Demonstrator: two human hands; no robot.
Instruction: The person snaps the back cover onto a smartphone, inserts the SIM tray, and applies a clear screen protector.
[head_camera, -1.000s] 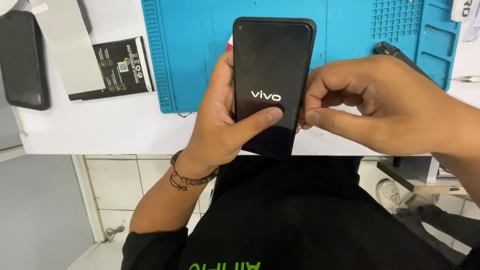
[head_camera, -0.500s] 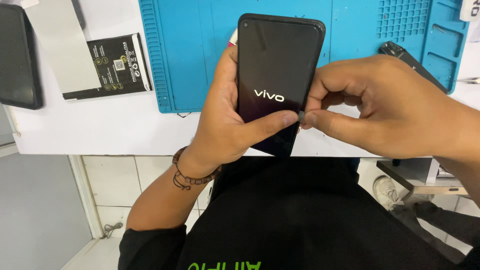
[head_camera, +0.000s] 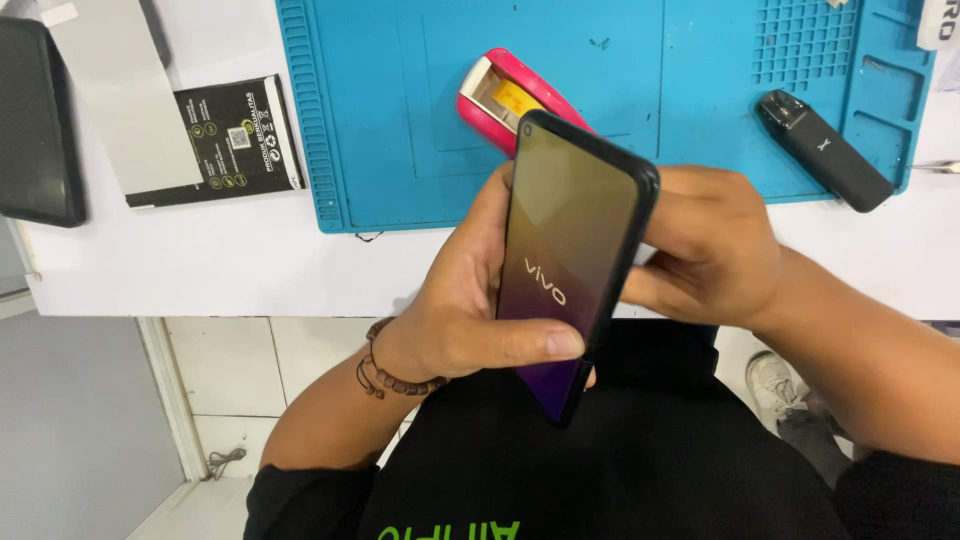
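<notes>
Holding a black smartphone tilted on edge above the near rim of the blue mat, the left hand grips it, thumb across the lit screen. The right hand clasps its far side, perhaps pressing a button. Checking the startup screen seems in hand; steadiness matters next.

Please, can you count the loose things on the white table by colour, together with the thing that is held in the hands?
Black: 4 – phone held in both hands, small slim device on the blue mat, flat packet, dark slab at the left edge
Pink: 1 – case
Blue: 1 – mat
White: 1 – flat sheet
Total: 7
</notes>
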